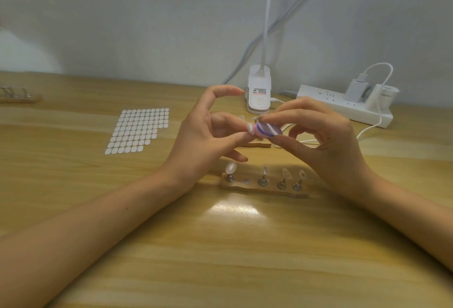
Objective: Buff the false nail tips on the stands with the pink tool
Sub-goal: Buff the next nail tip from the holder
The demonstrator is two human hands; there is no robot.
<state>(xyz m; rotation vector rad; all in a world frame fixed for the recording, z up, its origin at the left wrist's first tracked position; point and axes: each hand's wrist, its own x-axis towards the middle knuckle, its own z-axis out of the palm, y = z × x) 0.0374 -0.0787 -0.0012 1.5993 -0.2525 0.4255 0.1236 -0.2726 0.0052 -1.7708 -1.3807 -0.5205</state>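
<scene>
My right hand (pixel 326 136) pinches a small pink and purple buffing tool (pixel 267 129) between thumb and fingers, above the table. The tool's end touches a pale false nail tip (pixel 250 128) that my left hand (pixel 208 133) pinches between thumb and a finger. Below both hands lies a wooden base (pixel 263 189) with several small metal stands. A nail tip (pixel 231 168) stands on the leftmost stand, and clear tips (pixel 285 174) sit on the right stands. One slot of the base has no stand. A second wooden base (pixel 257 145) shows partly behind my hands.
A sheet of white oval stickers (pixel 137 130) lies to the left. A white clip lamp (pixel 258 92) stands at the back, and beside it a white power strip (pixel 348 108) with chargers and cables. Another wooden base (pixel 19 97) sits at the far left edge.
</scene>
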